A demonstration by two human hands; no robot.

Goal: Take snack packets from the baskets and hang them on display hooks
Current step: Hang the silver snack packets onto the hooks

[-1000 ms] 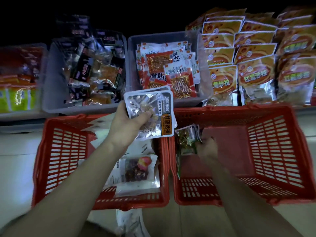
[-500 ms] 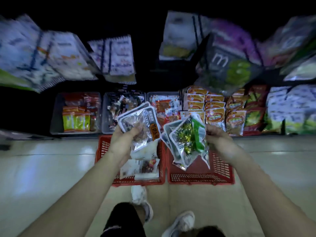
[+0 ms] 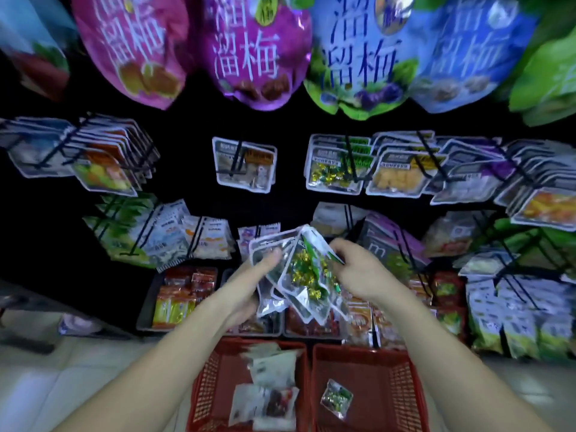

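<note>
Here, both hands meet in the middle of the view, in front of a dark rack [image 3: 184, 157]. The left hand [image 3: 246, 288] grips a fanned bundle of packets [image 3: 274, 302] from the left side. Its thumb lies across the clear, silvery front of the topmost ones, and the rest of its hold is hidden behind them. The right hand [image 3: 358, 271] pinches the upper right edge of the front packet [image 3: 307, 275], a clear one with a green strip and yellow-wrapped sweets inside, which lies tilted across the bundle. How many packets the bundle holds cannot be told. Below the hands, on the pale floor [image 3: 62, 385], the red left basket [image 3: 207, 388] and right basket [image 3: 402, 388] stand just beside each other. The left one holds a loose heap of white packets [image 3: 268, 394], one showing something dark red. The right one holds a single small packet [image 3: 336, 399] of the green-and-yellow kind, lying on its bottom. Behind the baskets, grey bins [image 3: 146, 307] hold red and orange snacks. On the rack above, black hooks [image 3: 237, 157] carry rows of flat packets. One row [image 3: 335, 169] right of centre shows the same yellow sweets under a green header. Lower hooks bear white, green and purple bags [image 3: 174, 235], which are blurred. Along the top hang large pouches [image 3: 255, 51] in pink, purple, blue and green, with big Chinese lettering.
</note>
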